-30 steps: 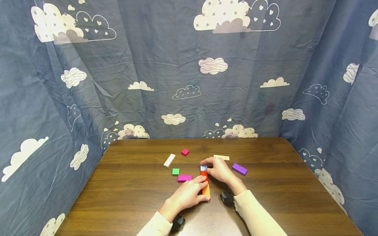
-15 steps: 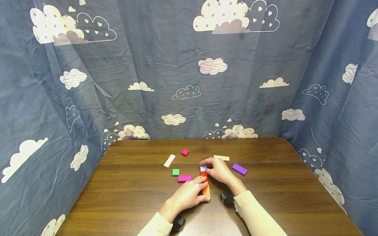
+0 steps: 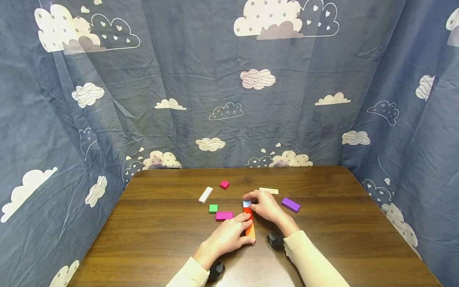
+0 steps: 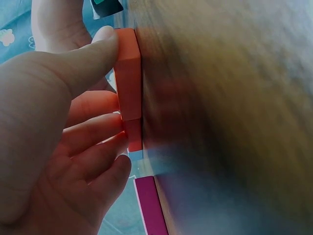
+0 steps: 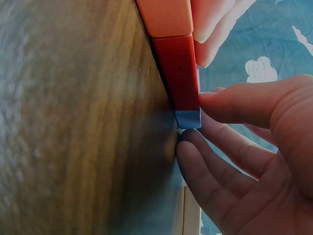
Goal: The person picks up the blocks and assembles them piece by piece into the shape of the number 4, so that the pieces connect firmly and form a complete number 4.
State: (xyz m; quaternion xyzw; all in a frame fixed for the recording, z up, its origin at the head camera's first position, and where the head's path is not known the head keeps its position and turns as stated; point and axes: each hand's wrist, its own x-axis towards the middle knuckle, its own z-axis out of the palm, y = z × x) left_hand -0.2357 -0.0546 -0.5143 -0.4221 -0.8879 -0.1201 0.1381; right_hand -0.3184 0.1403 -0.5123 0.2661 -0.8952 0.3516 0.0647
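Observation:
An orange block [image 3: 251, 233], a red block [image 3: 246, 211] and a light blue block [image 3: 247, 203] lie end to end in a row on the table. My left hand [image 3: 229, 235] holds the orange block, thumb at its near end and fingertips over the orange and red blocks. At the row's far end my right hand [image 3: 266, 206] pinches the light blue block. In the right wrist view, its thumb [image 5: 234, 100] sits by the red and blue joint, other fingers [image 5: 195, 161] around the far end. The hands partly cover the row in the head view.
Left of the row lie a magenta block [image 3: 224, 216], a green block [image 3: 213, 209], a white block [image 3: 206, 195] and a crimson block [image 3: 224, 184]. A cream block [image 3: 269, 191] and a purple block [image 3: 291, 205] lie to the right. A cloud-print curtain [image 3: 229, 131] surrounds the wooden table [image 3: 150, 235].

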